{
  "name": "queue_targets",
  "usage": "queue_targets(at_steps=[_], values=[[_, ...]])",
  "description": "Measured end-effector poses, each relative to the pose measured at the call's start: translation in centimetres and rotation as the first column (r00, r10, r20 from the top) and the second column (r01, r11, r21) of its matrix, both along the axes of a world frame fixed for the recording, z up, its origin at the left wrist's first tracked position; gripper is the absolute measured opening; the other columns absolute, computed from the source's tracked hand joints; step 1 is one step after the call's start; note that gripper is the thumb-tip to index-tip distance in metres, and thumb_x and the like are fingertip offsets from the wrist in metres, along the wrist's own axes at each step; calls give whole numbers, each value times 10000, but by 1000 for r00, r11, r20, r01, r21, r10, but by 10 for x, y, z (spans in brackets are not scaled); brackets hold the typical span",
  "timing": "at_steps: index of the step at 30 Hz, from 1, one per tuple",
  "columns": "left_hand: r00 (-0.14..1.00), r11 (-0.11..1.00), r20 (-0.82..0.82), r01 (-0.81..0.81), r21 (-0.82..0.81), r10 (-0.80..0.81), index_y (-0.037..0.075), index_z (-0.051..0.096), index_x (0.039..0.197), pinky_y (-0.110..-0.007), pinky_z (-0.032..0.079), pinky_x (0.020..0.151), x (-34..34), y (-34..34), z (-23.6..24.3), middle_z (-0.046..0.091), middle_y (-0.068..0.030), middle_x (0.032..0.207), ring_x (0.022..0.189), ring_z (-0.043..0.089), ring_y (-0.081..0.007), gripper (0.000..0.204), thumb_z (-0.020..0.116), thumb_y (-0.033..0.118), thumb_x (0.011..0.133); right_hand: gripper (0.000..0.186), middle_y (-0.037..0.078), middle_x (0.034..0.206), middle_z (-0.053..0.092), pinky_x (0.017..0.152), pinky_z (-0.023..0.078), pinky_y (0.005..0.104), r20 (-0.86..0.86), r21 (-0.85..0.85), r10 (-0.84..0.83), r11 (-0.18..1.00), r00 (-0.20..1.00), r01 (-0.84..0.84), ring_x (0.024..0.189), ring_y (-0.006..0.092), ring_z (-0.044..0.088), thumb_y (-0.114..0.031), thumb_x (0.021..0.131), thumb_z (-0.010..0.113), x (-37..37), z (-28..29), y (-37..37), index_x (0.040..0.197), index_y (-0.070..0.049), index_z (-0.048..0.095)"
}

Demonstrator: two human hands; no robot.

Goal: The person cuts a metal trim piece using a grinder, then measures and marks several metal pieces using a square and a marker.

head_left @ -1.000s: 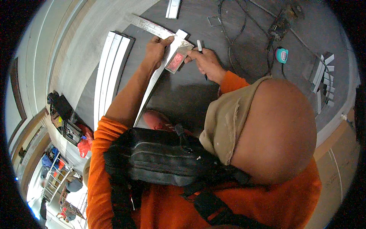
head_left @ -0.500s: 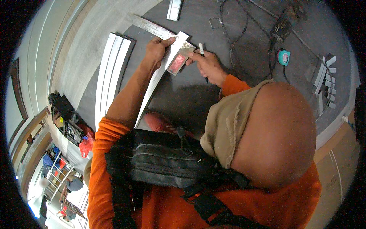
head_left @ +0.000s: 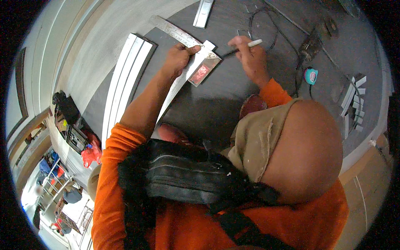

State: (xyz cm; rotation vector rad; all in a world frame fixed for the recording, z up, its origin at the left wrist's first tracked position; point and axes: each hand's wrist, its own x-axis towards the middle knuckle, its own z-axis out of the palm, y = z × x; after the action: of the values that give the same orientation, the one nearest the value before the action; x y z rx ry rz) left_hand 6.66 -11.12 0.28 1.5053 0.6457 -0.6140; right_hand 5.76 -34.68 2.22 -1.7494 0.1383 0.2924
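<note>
My left hand (head_left: 177,60) is closed on a long white strip (head_left: 171,96) and the metal square lying across it, thumb near their crossing. The square’s worn blade (head_left: 173,29) extends toward the upper left; its stock (head_left: 205,65) has a pinkish-red panel. My right hand (head_left: 253,60) grips a black marker with a white end (head_left: 255,43), held at a slant just right of the square’s corner, the dark end pointing toward that corner; whether it touches is unclear.
White strips (head_left: 125,79) lie at left, a short piece (head_left: 203,12) above. A teal tape measure (head_left: 310,76), cables, a dark tool (head_left: 310,46) and several cut pieces (head_left: 350,93) lie right. Bags (head_left: 89,154) sit lower left; people are in the distance. My shoes show below.
My right hand has moved right and up from the square’s stock, tilting the marker from upright to slanted. My left hand keeps its grip; the view has shifted slightly.
</note>
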Motion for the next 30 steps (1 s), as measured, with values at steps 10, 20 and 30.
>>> queue_targets(at_steps=[10, 20, 30], values=[[999, 999, 44, -23, 35, 21, -68, 663, 1061, -321, 548, 730, -2, 2, -7, 714, -132, 959, 809, 676, -190, 299, 769, 137, 872, 252, 122, 1021, 739, 816, 549, 387, 187, -249, 401, 903, 897, -351, 930, 315, 713, -308, 912, 679, 30, -10, 24, 1040, -102, 748], [999, 998, 27, 37, 45, -38, -27, 662, 1095, -316, 534, 727, -1, 11, -31, 722, -111, 968, 793, 675, -184, 338, 762, 215, 882, 194, 103, 956, 734, 803, 518, 314, 185, -301, 466, 865, 865, -402, 890, 188, 690, -188, 930, 654, 20, 3, 1, 1013, -31, 733], [984, 973, 81, 143, 181, -160, -41, 671, 1056, -341, 536, 777, -5, 19, -33, 716, -125, 971, 850, 675, -199, 384, 818, 225, 822, 404, 179, 760, 684, 593, 533, 432, -98, -303, 234, 919, 967, -253, 633, 290, 695, -362, 984, 565, -21, -38, 7, 1031, 29, 656]])
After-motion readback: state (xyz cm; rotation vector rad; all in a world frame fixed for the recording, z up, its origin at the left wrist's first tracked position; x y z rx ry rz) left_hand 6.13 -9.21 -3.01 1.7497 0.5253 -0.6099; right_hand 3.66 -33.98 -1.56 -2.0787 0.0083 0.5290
